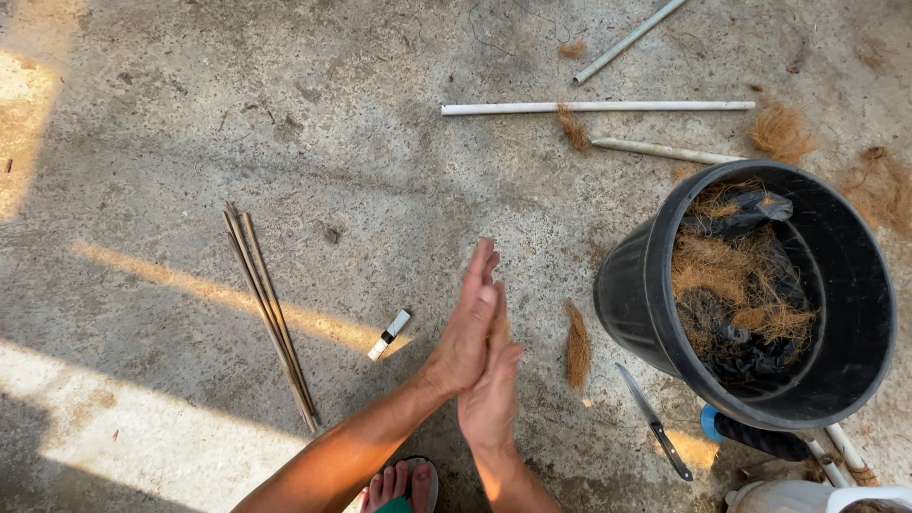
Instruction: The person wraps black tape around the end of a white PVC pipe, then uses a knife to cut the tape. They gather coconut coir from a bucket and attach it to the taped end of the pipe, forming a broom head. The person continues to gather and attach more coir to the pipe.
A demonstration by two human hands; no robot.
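My left hand [463, 328] and my right hand [490, 394] are pressed flat together, palm against palm, fingers straight and pointing away from me, above the concrete floor. Whether anything lies between the palms is hidden. A small tuft of brown fibre [577, 347] lies on the floor just right of the hands. A small white stick-shaped object with a dark band [389, 334] lies just to their left. A knife with a black handle [654, 423] rests to the right, by the bucket.
A black bucket [632, 290] tilted on its side holds brown fibre [731, 275] and black plastic. A bundle of thin sticks [271, 313] lies at left. White pipes [598, 107] lie at the top. My sandalled foot [399, 486] is below the hands.
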